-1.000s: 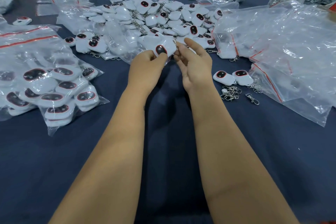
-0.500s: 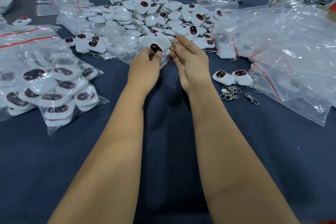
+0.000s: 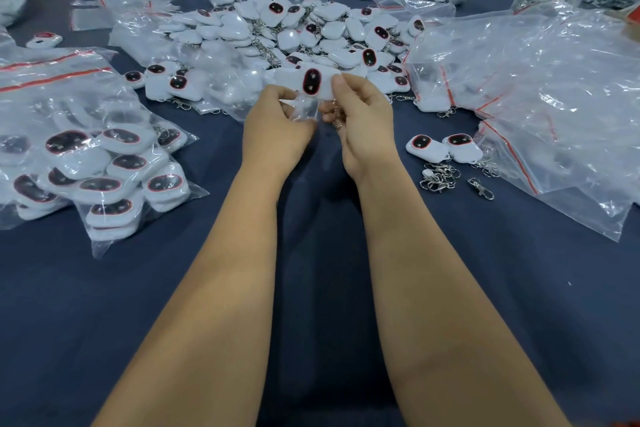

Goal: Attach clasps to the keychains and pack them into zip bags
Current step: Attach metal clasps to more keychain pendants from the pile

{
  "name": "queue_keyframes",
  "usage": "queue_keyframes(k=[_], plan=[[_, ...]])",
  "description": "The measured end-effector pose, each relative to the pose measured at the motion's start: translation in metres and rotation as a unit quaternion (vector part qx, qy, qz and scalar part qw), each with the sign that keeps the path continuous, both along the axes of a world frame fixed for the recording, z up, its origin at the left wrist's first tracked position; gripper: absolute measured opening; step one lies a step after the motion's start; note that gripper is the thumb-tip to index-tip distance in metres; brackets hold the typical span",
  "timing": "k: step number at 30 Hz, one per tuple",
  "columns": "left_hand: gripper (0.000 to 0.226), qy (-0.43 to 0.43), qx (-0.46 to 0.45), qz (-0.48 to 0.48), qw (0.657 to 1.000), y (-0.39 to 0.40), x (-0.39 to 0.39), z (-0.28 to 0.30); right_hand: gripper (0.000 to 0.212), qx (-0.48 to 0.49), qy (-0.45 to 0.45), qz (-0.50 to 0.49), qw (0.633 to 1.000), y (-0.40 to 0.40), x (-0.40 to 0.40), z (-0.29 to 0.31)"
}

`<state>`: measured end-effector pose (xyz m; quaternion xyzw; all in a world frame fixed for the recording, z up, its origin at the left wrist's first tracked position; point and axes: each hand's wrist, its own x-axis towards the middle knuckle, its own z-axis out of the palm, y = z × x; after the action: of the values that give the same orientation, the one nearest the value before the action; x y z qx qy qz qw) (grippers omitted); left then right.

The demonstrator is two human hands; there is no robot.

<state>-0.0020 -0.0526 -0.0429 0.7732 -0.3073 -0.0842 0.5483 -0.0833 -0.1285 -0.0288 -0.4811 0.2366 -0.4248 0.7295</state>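
Now | left hand (image 3: 277, 128) pinches zip bag (image 3: 304, 111) | right hand (image 3: 360, 114) grips keychain (image 3: 313, 83) above bag mouth

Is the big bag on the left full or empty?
Full. The zip bag on the left bulges with white keychains stacked inside it, their dark red-rimmed faces showing through the clear plastic.

White keychain (image 3: 313, 83), upright between hands (image 3: 322, 121)

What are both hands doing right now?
Left hand: closed, pinching the clear bag under the keychain.
Right hand: closed, pinching the keychain's right edge, a metal clasp under its fingers.
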Motion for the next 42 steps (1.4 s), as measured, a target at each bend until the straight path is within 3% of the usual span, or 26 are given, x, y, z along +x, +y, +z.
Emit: queue_keyframes(k=[4,6,9,13,16,19,21,28,31,33,36,39,42], plan=[[0.006,-0.019,-0.017,0.076,0.997,0.003,0.001,0.003,0.013,0.024,-0.006,-0.035,0.999,-0.004,-0.003,0.001],[0.016,0.019,-0.056,0.088,0.994,0.003,0.001,0.005,0.008,0.004,0.018,-0.037,0.999,-0.004,-0.002,0.001],[0.013,0.062,-0.100,0.073,0.990,0.005,-0.001,0.011,0.003,-0.094,0.094,-0.063,0.989,0.000,0.000,0.001],[0.014,-0.004,-0.087,0.056,0.995,0.006,-0.006,0.013,0.010,-0.236,0.190,-0.095,0.948,0.007,0.002,-0.001],[0.019,-0.030,-0.077,0.055,0.995,0.006,-0.007,0.012,0.027,-0.213,0.169,-0.083,0.959,0.010,0.002,0.000],[0.030,0.008,-0.098,0.049,0.994,0.005,-0.007,0.013,0.031,-0.156,0.089,-0.058,0.982,0.011,0.002,0.004],[0.033,0.026,-0.122,0.053,0.991,0.005,-0.008,0.013,0.033,-0.171,0.082,-0.043,0.981,0.012,0.002,0.003],[0.015,0.016,-0.180,0.062,0.981,0.005,-0.008,0.017,0.036,-0.354,0.206,0.052,0.911,0.023,0.011,-0.009],[0.016,0.038,-0.187,0.084,0.978,0.006,-0.005,0.016,0.030,-0.418,0.182,-0.050,0.889,0.024,0.009,-0.005],[0.017,0.119,-0.210,0.117,0.963,0.007,-0.001,0.016,0.023,-0.431,0.188,-0.143,0.871,0.021,0.006,-0.003],[0.017,0.230,-0.328,0.190,0.896,0.011,0.004,0.023,0.019,-0.377,0.202,-0.211,0.879,0.016,0.002,-0.001],[0.014,0.124,-0.418,0.277,0.857,0.016,0.002,0.031,0.023,-0.322,0.253,-0.208,0.888,0.011,0.000,0.000],[0.010,0.000,-0.410,0.262,0.874,0.015,-0.003,0.029,0.035,-0.351,0.370,-0.192,0.839,0.005,0.004,-0.002]])
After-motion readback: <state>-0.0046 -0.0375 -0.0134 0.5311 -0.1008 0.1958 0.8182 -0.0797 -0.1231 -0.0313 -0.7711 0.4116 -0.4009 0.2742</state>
